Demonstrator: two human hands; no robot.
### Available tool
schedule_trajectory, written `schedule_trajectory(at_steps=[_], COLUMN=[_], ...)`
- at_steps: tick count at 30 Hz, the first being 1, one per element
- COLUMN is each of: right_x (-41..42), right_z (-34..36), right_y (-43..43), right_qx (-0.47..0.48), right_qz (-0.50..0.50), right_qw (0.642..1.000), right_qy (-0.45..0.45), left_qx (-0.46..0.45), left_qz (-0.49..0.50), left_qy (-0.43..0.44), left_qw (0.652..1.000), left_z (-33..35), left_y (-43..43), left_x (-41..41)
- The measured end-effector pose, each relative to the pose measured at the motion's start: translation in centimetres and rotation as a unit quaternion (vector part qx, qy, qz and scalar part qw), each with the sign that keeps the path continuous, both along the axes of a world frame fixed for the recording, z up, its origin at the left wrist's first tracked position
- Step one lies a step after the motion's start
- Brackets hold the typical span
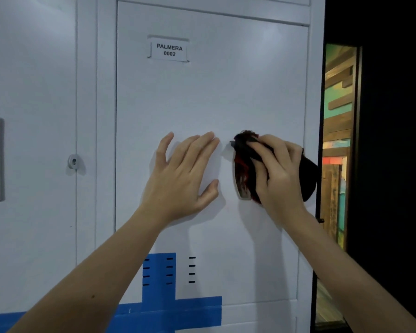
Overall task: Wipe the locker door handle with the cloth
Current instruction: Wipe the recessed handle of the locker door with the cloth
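White metal door [202, 104], shut, with a label [169, 50] reading "PALMERA 0002" near its top edge. The handle [241, 188] — a recessed slot — sits by the door's right edge, about halfway down. The right hand [277, 171] grips a dark cloth [244, 159] with red patches, fingers closed over it, pressing it into the handle's upper part. The left hand [181, 176] lies flat on the door just left of the handle, fingers spread, holding nothing. Vent slits [192, 269] and blue tape [169, 306] mark the door's lower part.
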State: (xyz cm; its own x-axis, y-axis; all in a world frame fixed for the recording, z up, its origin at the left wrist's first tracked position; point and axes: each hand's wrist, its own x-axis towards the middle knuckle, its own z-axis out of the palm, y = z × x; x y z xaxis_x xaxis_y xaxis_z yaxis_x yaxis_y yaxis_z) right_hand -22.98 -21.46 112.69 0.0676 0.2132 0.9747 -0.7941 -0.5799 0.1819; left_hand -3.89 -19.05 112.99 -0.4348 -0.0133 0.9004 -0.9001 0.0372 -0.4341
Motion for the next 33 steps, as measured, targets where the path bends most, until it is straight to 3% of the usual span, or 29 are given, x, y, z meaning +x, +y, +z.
schedule_trajectory(at_steps=[6,12,16,21,27,33], right_x=[-1.0,0.5,-0.7,-0.1,-1.1,-0.4], right_z=[-3.9,-0.2,-2.3,0.4,-0.7,0.9], right_y=[0.0,0.2,0.1,-0.2,-0.2,-0.3], right_qx=[-0.002,0.007,-0.002,0.003,-0.029,-0.026], right_qz=[-0.020,0.007,-0.013,0.004,-0.032,-0.017], right_qw=[0.999,1.000,1.000,1.000,0.998,0.999], right_qy=[0.047,-0.022,0.023,-0.025,0.049,0.027], left_qx=[0.008,-0.003,0.003,0.001,0.007,0.006], left_qz=[0.003,0.004,0.000,0.002,-0.001,-0.001], left_qy=[-0.001,0.001,-0.004,0.001,-0.002,0.002], left_qw=[1.000,1.000,1.000,1.000,1.000,1.000], left_z=[-0.1,-0.1,0.0,0.1,-0.2,0.0], left_y=[0.1,0.0,0.0,0.0,0.0,0.0], left_x=[0.0,-0.1,-0.1,0.0,-0.1,0.0])
